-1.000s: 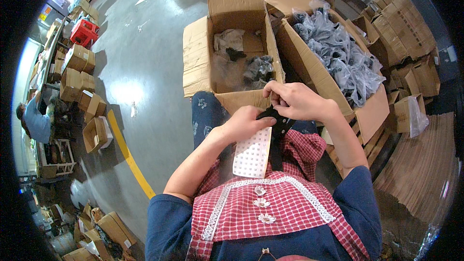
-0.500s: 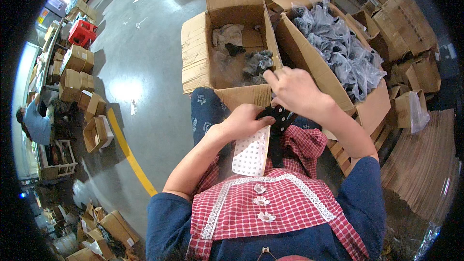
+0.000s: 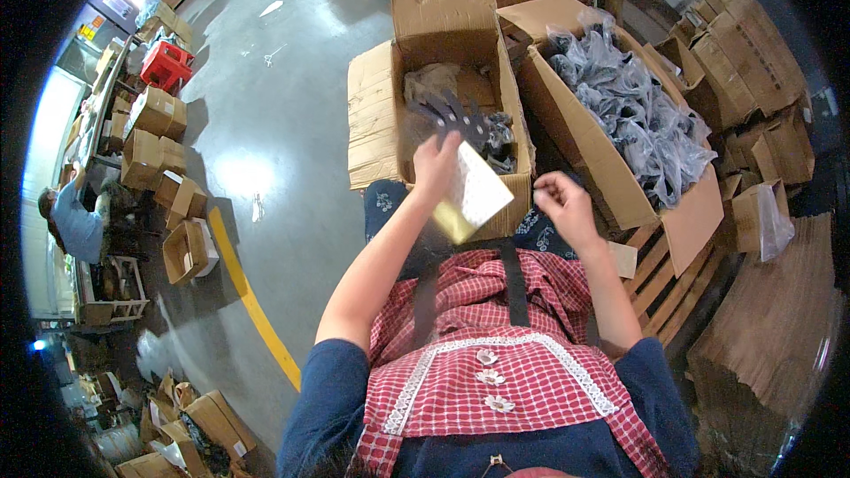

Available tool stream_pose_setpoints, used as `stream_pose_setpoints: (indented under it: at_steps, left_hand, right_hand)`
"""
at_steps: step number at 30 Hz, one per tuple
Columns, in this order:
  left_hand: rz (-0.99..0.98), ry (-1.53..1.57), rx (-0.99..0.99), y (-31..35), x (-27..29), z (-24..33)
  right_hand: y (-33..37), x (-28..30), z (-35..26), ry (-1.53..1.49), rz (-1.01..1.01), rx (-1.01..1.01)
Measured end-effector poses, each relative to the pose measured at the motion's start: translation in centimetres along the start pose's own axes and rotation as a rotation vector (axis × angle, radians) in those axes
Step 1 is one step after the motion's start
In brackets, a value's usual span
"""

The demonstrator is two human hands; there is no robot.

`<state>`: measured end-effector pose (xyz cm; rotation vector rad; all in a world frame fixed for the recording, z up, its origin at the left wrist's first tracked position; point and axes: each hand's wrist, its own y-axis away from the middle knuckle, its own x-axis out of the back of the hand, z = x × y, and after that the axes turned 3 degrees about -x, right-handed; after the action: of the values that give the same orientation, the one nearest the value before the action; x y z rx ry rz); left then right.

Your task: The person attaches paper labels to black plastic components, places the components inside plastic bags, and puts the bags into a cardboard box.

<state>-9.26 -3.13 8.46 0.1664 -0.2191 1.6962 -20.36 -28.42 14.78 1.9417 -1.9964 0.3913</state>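
My left hand (image 3: 434, 166), closed, holds a white sheet (image 3: 479, 186) with small printed marks and a yellowish lower part. Beyond its fingers spreads a black cloth item (image 3: 453, 119) with white dots, blurred by motion; its exact kind does not show. Both hang over the near part of an open cardboard box (image 3: 370, 115), which has clear plastic and dark bagged pieces (image 3: 500, 137) inside. To the right, my right hand (image 3: 571, 212) hovers near the box's front corner. Its fingers are half curled and apart, and no object shows in them.
A second carton (image 3: 571, 106) on the right is heaped with dark items in clear bags (image 3: 629, 106). Beneath it is a wooden pallet (image 3: 677, 288). Flat cardboard (image 3: 761, 319) is stacked far right. A person (image 3: 75, 221) sits by shelving at left, past a yellow floor line (image 3: 252, 296).
My left hand has moved forward over the box, carrying the sheet and dotted cloth up from my lap. My right hand has come away from the cloth and lowered to the right.
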Motion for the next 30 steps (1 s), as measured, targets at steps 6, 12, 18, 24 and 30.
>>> stream_pose_setpoints:
  at_steps: [6, 12, 18, 24, 30]
  left_hand:
    - [0.142, 0.191, -0.115, -5.7, -0.7, 2.6]
    - [-0.034, 0.058, -0.188, -1.4, -0.2, 3.5]
    - [-0.201, -0.542, -0.510, 8.9, -0.7, 6.3]
    - [-0.489, -0.379, -0.598, 12.2, 0.5, 8.6]
    - [-0.731, 1.066, 0.744, 11.0, 3.6, 7.5]
  right_hand:
    - [2.7, -3.4, 3.5, 0.029, -0.207, -0.098]
    - [0.6, -5.0, 4.5, 0.165, -0.107, 0.026]
    - [-3.3, -5.0, -3.8, -0.077, 0.007, 0.214]
    - [-2.4, -4.2, -3.3, -0.733, 0.104, -0.076]
    - [1.3, -2.2, -3.1, -0.808, -0.171, -0.045]
